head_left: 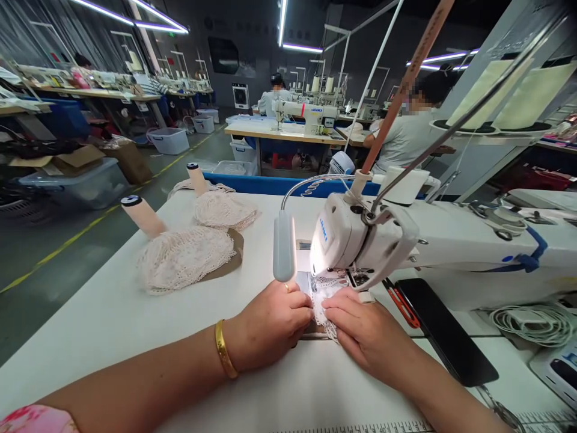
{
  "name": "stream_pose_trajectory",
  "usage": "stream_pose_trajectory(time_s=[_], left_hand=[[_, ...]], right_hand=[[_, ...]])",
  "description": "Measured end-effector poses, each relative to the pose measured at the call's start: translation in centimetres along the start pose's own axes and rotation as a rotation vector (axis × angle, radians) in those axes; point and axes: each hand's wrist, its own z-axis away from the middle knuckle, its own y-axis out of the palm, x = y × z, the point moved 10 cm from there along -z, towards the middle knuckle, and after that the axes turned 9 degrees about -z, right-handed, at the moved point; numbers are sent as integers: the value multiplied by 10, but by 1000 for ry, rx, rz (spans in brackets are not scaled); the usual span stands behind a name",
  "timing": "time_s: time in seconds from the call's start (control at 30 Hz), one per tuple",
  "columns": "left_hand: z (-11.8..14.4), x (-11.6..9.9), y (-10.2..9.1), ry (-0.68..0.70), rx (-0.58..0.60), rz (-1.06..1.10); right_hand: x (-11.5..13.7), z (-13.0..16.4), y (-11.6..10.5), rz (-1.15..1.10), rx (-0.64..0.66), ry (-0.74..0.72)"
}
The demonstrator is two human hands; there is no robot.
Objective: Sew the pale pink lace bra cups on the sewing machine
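Observation:
A strip of white lace fabric (pixel 325 304) lies under the lit head of a white sewing machine (pixel 338 231). My left hand (pixel 273 319), with a gold bangle at the wrist, is closed at the lace's left edge, fingers curled in a pinch. From the other side, my right hand (pixel 363 325) has its fingers together on the lace, gripping its right edge close to the needle area. The needle and presser foot are mostly hidden by the machine head. A grey lamp (pixel 283 246) hangs just above my left hand.
Lace cups (pixel 184 258) lie at the table's left beside a peach thread cone (pixel 142 215). To the right are a black phone (pixel 446 331), orange-handled snips (pixel 403 304) and a coiled cable (pixel 532 322). A ruler tape (pixel 374 427) edges the front. Co-workers sit beyond.

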Motion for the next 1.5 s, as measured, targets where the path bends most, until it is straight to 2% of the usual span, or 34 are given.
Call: stream_pose_trajectory(time_s=[0.37, 0.6, 0.67, 0.83, 1.0, 1.3, 1.5], left_hand=[[0, 0, 2, -5, 9, -56], [-5, 7, 2, -21, -14, -113], [-5, 7, 2, -13, -9, -113], [-3, 5, 3, 2, 8, -107], [-4, 8, 3, -11, 6, -104], [-11, 22, 4, -66, 30, -167], [-15, 44, 7, -188, 70, -57]], right_hand=[[-7, 2, 1, 111, -47, -4], [-22, 5, 1, 168, -83, 98], [-20, 5, 1, 169, -80, 100], [-3, 0, 2, 114, -66, -8], [-3, -2, 4, 83, -72, -3], [-16, -3, 7, 77, -119, 84], [-32, 2, 16, 121, -120, 159]])
